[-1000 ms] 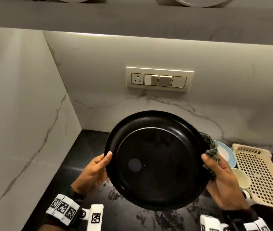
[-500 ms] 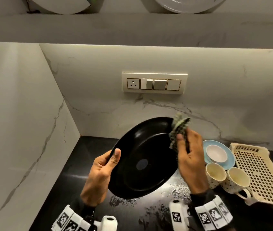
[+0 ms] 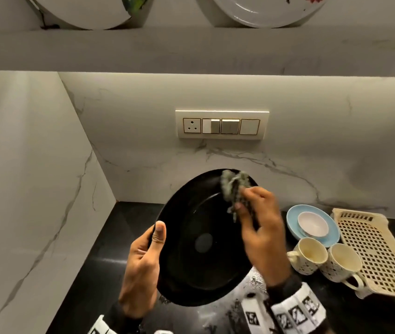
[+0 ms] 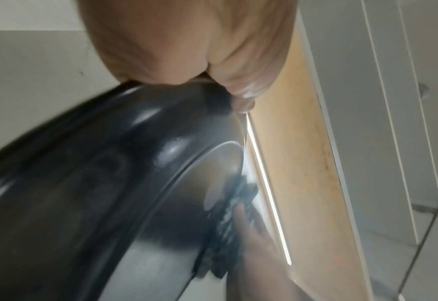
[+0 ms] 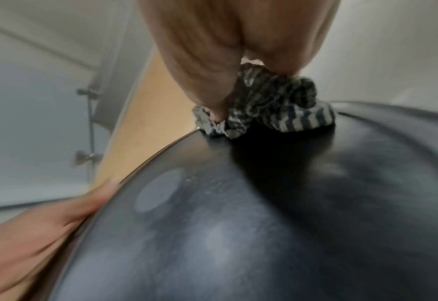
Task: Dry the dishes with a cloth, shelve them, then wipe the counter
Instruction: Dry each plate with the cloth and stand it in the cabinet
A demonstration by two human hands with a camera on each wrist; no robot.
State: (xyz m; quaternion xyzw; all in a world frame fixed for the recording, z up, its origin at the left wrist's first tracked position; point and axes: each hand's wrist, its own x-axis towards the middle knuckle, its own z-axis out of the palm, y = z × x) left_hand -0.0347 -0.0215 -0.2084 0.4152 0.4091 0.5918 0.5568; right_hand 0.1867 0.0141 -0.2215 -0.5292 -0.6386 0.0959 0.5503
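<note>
A large black plate [image 3: 199,247] is held tilted above the black counter [image 3: 109,256]. My left hand [image 3: 143,266] grips its left rim, thumb over the edge. My right hand [image 3: 261,227] holds a bunched grey striped cloth [image 3: 234,186] and presses it on the plate's upper right inner face. In the right wrist view the cloth [image 5: 269,106] sits on the plate [image 5: 264,213] near its far rim. The left wrist view shows the plate [image 4: 97,193] edge-on and blurred, with the cloth [image 4: 228,220] on its far side.
To the right stand two cream mugs [image 3: 309,255] [image 3: 341,262], a small white bowl on a blue saucer [image 3: 329,238], and a cream slotted drying tray [image 3: 377,251]. Water spots lie on the counter under the plate. White plates [image 3: 264,8] stand on the shelf above. A switch panel [image 3: 221,125] is on the wall.
The right hand left the plate's right rim and brought the cloth onto the upper inner face. The left hand tilted the plate and shifted its grip, thumb now over the rim.
</note>
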